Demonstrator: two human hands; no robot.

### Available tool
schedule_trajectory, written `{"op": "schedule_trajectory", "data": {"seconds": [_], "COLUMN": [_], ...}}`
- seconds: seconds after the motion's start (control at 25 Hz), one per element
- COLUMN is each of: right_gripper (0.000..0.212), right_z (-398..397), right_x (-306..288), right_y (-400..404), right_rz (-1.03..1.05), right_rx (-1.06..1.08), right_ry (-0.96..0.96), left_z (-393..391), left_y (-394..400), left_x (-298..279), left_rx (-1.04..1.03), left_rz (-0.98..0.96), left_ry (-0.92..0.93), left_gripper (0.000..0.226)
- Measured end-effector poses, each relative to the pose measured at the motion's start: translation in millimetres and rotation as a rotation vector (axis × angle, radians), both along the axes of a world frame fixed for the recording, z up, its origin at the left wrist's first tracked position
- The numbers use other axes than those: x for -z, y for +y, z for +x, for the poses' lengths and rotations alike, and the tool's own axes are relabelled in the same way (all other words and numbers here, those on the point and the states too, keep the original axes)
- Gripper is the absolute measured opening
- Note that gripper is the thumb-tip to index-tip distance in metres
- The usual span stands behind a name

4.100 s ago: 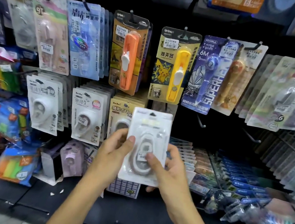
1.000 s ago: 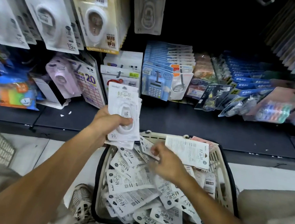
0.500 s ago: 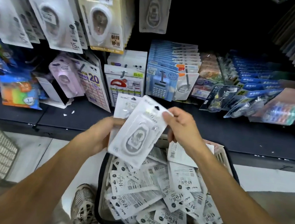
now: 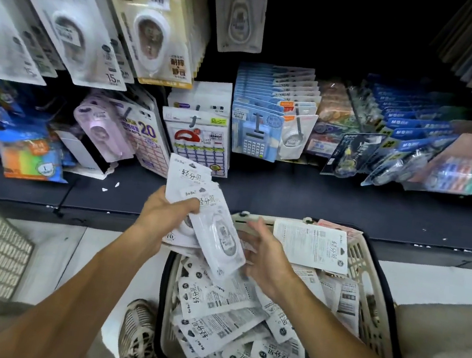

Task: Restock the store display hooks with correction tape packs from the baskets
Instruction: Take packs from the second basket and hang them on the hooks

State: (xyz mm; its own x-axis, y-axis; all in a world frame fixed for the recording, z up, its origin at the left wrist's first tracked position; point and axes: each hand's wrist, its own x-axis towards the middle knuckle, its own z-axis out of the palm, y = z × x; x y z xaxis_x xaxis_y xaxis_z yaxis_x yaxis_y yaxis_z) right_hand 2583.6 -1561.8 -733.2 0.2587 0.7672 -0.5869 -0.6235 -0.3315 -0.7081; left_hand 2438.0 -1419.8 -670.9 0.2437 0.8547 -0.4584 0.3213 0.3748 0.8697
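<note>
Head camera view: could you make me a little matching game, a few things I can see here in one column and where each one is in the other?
Things:
1. fanned correction tape packs
2. right hand
3. basket
4. yellow-carded pack

Places:
A. hanging on the display, upper left
B. on the floor below the shelf, full of packs
C. gripped in the left hand
D. open, over the basket's packs

Pairs: 1-C, 2-D, 3-B, 4-A
</note>
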Motion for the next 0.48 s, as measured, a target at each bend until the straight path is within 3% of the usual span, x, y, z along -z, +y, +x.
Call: {"op": "schedule_trajectory", "data": {"seconds": [0.08,0.2,0.32,0.4,0.44,0.48], "right_gripper": [0.044,0.031,0.026,0.043,0.046,0.039], "right_z": [-22,-40,-19,-2,4,7], "right_x": [-8,-18,-2,22,38,50], "right_y": [13,29,20,4,-6,-14], "right_rz": [0.095,0.046,0.042,-0.156,-0.278,-0.356], "right_rx": [-0.125,-0.176,-0.246,-0.486,-0.611,-0.619], "right_ry": [0.042,-0.252,-0.427,-0.948,-1.249,-1.428], "left_z": [-3,-3,2,4,4,4], "left_y": [4,-5,-2,-1,-1,0], "left_x": [-2,-1,0,-3,-2,0], "left_rx": [0.000,0.234,0.133,0.091,0.102,0.114], "left_rz": [-0.003,-0.028,0.049,0.042,0.039,0.042], "left_ry": [-0.037,-0.015,-0.013,-0.040,-0.034,-0.013], "left_gripper": [0.017,0.035,0.034,0.032,0.033,0.035]}}
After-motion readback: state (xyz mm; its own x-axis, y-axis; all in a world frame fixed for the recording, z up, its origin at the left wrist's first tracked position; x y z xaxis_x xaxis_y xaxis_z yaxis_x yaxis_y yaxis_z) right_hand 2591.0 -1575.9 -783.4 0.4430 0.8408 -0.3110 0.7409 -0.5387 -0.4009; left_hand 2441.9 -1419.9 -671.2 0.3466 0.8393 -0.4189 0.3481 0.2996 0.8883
